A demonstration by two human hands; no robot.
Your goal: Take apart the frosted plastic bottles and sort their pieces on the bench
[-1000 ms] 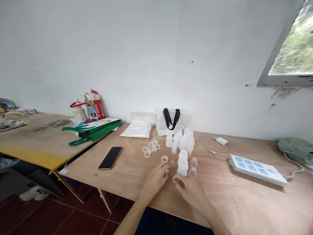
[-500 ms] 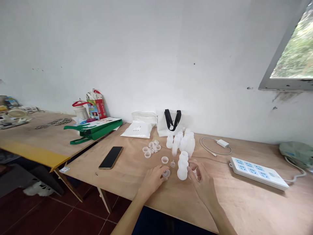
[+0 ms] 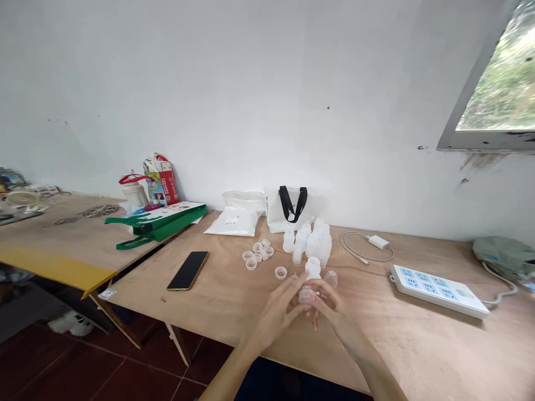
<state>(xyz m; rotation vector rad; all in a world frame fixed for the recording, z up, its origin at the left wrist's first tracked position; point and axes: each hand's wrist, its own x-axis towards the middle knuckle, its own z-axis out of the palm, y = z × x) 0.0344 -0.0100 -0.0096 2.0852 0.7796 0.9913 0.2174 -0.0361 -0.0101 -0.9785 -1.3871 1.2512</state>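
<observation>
My left hand and my right hand meet at the front of the table, fingers closed round a small translucent plastic cap. Just behind them stands a white wavy-sided plastic bottle, its lower part hidden by my fingers. To its right is a clear domed cover. A loose translucent ring lies to the left, and a small clear piece beside my left fingertips is mostly covered. Farther back are several translucent rings in a loose pile and several white bottles grouped together.
A phone lies on the left. White plastic packages and a white bag with black handles are by the wall. On the right are a white cable, a power strip and a grey-green cloth item.
My left hand has moved right with the cap, and my right hand has come off the domed cover to join it. Both hands are now in front of the bottle.
</observation>
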